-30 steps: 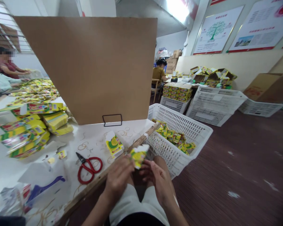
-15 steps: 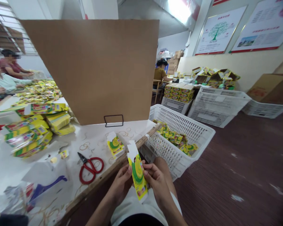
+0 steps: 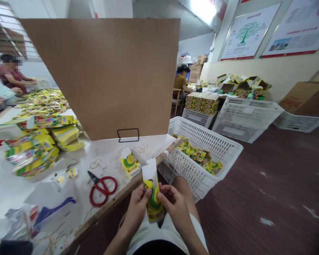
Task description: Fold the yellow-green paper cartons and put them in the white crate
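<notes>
Above my lap I hold a small yellow-and-green carton (image 3: 155, 203) with its white end flap standing up at the top. My left hand (image 3: 139, 203) grips its left edge, thumb on the front face. On the opposite edge, my right hand (image 3: 175, 202) pinches the carton between thumb and fingers. Just beyond, a few flat cartons (image 3: 130, 163) of the same print lie at the table's edge. Red-handled scissors (image 3: 102, 189) rest on the white table (image 3: 101, 152) to the left, with loose rubber bands around them.
A big cardboard sheet (image 3: 114, 78) stands upright across the table, near a black wire stand (image 3: 128, 135). Bundled cartons (image 3: 34, 152) are stacked at left. A white plastic basket (image 3: 215, 141) holding small packets stands to the right. Co-workers (image 3: 12, 74) sit further back.
The carton in my hands has tipped more upright, its white flap now opened wider and facing me. Both hands stay on its sides.
</notes>
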Demonstrator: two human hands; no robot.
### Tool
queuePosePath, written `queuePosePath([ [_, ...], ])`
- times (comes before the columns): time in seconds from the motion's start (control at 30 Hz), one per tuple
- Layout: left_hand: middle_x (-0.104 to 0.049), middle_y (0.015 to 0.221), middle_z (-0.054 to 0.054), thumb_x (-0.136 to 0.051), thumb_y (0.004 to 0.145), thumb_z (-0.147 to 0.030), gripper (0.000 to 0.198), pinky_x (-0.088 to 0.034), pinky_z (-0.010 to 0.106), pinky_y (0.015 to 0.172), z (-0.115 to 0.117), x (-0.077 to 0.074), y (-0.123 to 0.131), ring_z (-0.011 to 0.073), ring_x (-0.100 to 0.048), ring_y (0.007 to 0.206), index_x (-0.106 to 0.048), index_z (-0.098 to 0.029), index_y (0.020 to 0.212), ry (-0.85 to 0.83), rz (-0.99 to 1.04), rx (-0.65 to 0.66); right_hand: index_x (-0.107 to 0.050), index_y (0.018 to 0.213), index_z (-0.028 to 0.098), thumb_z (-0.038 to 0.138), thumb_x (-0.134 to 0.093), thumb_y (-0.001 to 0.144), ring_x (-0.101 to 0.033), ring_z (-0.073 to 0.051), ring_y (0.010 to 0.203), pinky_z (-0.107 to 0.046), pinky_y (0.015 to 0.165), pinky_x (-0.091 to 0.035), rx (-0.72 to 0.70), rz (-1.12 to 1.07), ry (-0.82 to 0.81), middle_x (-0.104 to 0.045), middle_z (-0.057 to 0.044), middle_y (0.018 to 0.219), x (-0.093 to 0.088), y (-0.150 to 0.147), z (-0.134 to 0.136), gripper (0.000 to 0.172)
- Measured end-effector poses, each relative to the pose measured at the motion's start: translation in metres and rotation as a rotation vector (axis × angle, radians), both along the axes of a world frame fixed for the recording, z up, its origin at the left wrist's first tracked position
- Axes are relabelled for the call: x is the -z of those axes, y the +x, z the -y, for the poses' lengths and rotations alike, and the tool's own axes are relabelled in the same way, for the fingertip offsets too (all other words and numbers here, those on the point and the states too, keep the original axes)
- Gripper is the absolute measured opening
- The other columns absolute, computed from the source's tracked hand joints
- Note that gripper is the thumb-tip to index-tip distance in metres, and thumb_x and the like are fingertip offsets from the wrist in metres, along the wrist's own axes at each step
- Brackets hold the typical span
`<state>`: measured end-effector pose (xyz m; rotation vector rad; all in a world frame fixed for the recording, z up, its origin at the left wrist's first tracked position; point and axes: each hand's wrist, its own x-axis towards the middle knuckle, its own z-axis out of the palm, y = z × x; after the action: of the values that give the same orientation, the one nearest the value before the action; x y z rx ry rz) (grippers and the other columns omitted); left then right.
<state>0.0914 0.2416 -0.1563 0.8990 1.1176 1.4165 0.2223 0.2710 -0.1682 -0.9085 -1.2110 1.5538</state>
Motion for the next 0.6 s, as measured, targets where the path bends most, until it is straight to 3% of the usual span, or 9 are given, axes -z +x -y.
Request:
queuePosePath([
  [0.2,-0.071,0.096,0.01,-0.064,0.079,-0.041,0.032,-0.051,0.03,0.074,0.0,0.0,0.003,0.0244,-0.065,0.09,-0.063,-0.012,0.092,0.022,-0.132,-0.054,-0.056,0.074,0.016,0.042,-0.07,0.074,-0.056,-0.016,0.06,-0.027,0.057,-0.046,0.046,0.105,0.012,-0.062,-0.003,0.066,0.0,0.0,0.004,0.03],
  [0.33,-0.068,0.102,0.011,-0.063,0.081,-0.035,0.045,-0.051,0.032,0.078,0.002,-0.001,0.002,0.0235,-0.065,0.092,-0.046,-0.016,0.118,0.032,-0.225,-0.072,-0.053,0.083,0.017,0.037,-0.068,0.077,-0.06,-0.018,0.067,-0.029,0.062,-0.048,0.077,0.138,0.095,-0.063,-0.004,0.074,0.001,0.002,0.001,0.025],
  [0.47,-0.067,0.105,0.012,-0.061,0.083,-0.033,0.068,-0.051,0.034,0.077,0.007,-0.006,-0.005,0.0237,-0.065,0.093,-0.022,-0.019,0.135,0.05,-0.157,0.057,-0.047,0.114,0.02,0.034,-0.063,0.081,-0.063,-0.02,0.079,-0.031,0.068,-0.051,0.025,0.07,0.177,-0.064,-0.008,0.096,-0.005,0.008,-0.003,0.04],
  [0.6,-0.064,0.112,0.013,-0.061,0.084,-0.03,0.063,-0.048,0.034,0.085,0.011,-0.017,-0.014,0.0238,-0.062,0.102,-0.026,-0.02,0.135,0.075,-0.094,0.225,-0.046,0.124,0.024,0.037,-0.06,0.083,-0.061,-0.018,0.074,-0.025,0.057,-0.048,-0.091,0.07,0.176,-0.063,-0.006,0.095,-0.015,0.016,-0.004,0.046],
])
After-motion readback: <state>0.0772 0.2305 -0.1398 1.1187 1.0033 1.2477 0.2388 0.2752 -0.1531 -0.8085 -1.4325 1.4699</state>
